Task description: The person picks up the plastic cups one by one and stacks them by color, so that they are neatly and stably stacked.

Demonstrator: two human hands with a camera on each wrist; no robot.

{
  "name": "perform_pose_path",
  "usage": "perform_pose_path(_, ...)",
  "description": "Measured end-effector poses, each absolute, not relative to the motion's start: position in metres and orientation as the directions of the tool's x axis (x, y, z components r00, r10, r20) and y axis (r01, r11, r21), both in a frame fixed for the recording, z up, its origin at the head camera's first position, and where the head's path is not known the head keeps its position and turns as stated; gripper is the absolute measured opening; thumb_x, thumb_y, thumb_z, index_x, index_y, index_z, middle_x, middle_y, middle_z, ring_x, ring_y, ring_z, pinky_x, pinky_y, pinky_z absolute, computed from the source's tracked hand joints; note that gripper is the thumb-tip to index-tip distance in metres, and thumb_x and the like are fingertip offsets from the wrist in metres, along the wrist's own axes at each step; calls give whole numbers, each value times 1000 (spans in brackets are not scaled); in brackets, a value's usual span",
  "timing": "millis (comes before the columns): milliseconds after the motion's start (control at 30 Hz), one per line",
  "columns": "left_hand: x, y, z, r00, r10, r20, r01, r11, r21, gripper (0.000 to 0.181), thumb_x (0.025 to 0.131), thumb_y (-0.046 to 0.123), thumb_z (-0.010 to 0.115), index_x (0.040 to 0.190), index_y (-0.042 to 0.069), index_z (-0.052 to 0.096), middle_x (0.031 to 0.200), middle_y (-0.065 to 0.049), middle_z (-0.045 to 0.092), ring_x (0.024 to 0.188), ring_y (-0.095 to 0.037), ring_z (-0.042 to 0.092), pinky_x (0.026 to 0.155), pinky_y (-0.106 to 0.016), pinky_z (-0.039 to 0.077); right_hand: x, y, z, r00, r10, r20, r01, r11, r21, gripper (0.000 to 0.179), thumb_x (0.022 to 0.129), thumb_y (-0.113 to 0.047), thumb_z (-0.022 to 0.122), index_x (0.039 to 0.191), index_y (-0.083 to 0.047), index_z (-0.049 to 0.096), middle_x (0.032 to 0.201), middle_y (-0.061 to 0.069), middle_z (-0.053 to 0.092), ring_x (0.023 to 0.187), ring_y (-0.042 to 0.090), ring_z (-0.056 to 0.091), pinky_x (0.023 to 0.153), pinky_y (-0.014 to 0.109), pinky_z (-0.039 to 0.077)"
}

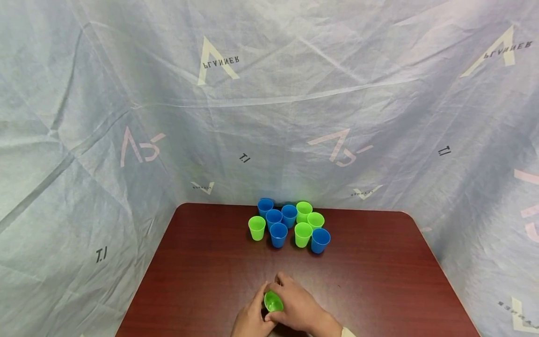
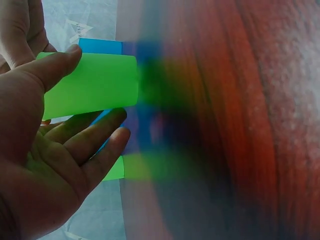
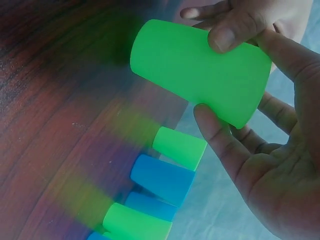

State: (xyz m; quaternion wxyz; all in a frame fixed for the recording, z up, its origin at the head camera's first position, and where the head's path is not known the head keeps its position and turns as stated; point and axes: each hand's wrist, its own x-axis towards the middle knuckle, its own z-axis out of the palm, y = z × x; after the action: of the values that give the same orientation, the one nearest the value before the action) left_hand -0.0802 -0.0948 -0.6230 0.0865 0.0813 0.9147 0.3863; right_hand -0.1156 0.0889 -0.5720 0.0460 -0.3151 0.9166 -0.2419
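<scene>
Near the front of the table, a green cup [image 1: 273,303] stands between both hands, its open top facing the head camera. My left hand [image 1: 251,317] holds it from the left; in the left wrist view its thumb lies along the side of the cup [image 2: 95,82], with the fingers below. From the other side my right hand [image 1: 301,305] grips the cup near its rim. The right wrist view shows the right thumb and fingers around the wide end of the cup [image 3: 200,75], and the left thumb pressing its wall.
Towards the back of the brown table [image 1: 202,281], several upright blue and green cups stand in a loose cluster. A green cup [image 1: 257,228] is at its left side, a blue cup [image 1: 321,240] at its right front. Grey printed cloth [image 1: 269,131] hangs behind and beside the table.
</scene>
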Motion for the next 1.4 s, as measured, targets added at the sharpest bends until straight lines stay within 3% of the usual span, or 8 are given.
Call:
perform_pose_path(367,-80,-99,-622,-972,222,-77,104,701,705,84,92,44,80,159,9,43,142,-17,68,108,-35,74,82,-53,59,-120,88,-573,-781,-623,40,-554,662,-505,42,95,-56,74,126,-29,69,112,-2,59,90,0,49,76,21,51)
perform_pose_path(700,-79,-100,-621,-976,214,-40,130,718,683,69,86,42,86,142,11,59,124,-5,73,105,-24,74,82,-43,60,-126,92,-572,-789,-609,75,-549,647,-529,35,103,-45,68,126,-19,69,114,-2,61,94,4,57,81,25,56)
perform_pose_path(933,-81,-100,-621,-968,231,-96,97,700,707,73,84,39,89,144,11,57,128,-8,72,108,-29,74,83,-49,60,-131,101,-573,-800,-585,134,-561,649,-514,29,106,-40,65,124,-19,68,118,-2,62,105,13,65,91,34,60)
perform_pose_path(1167,-78,-101,-624,-969,246,-11,176,723,669,71,80,40,91,139,14,60,123,-1,73,107,-21,72,82,-42,59,-140,107,-575,-828,-548,121,-529,691,-492,39,109,-54,53,123,-21,68,121,-3,62,110,11,59,94,37,59)
perform_pose_path(1400,-79,-102,-625,-968,250,-15,176,718,674,86,78,49,91,145,10,55,129,-4,70,110,-24,71,83,-43,58,-152,113,-572,-821,-539,188,-558,689,-463,25,107,-41,62,117,-20,71,119,1,66,110,13,60,97,40,57)
